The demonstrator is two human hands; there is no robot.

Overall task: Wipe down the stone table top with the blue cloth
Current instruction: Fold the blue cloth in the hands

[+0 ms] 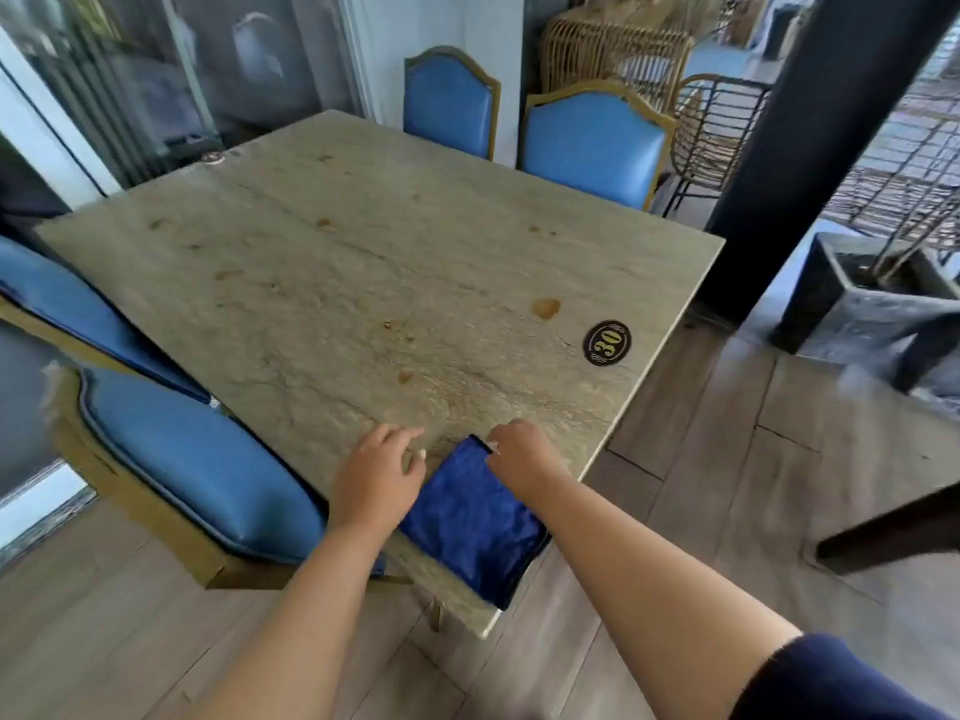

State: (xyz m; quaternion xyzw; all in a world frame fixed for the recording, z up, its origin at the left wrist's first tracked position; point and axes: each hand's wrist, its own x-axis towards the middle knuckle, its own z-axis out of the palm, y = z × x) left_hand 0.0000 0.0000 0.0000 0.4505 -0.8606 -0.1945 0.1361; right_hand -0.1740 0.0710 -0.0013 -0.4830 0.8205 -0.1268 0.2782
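— Where's the blue cloth (470,517)?

— Folded flat on the near corner of the stone table top (363,262), its near end hanging a little over the edge. The right hand (519,454) pinches the cloth's far corner with curled fingers; the left hand (379,475) lies just beside it, fingers loosely bent, holding nothing, thumb at the cloth's edge.

— What might go wrong?

— A one-corner pinch could drag the cloth open, and it would trail rather than scrub. The brown spots (545,307) scattered across the stone (dried, I'd guess) may only smear under a light pass. The round "30" number disc (607,343) sits near the right edge; a hard sweep could catch it if it's loose.

— And the blue chairs (197,459)?

— Tucked in close on the left, so crumbs pushed that way could land on the seats.
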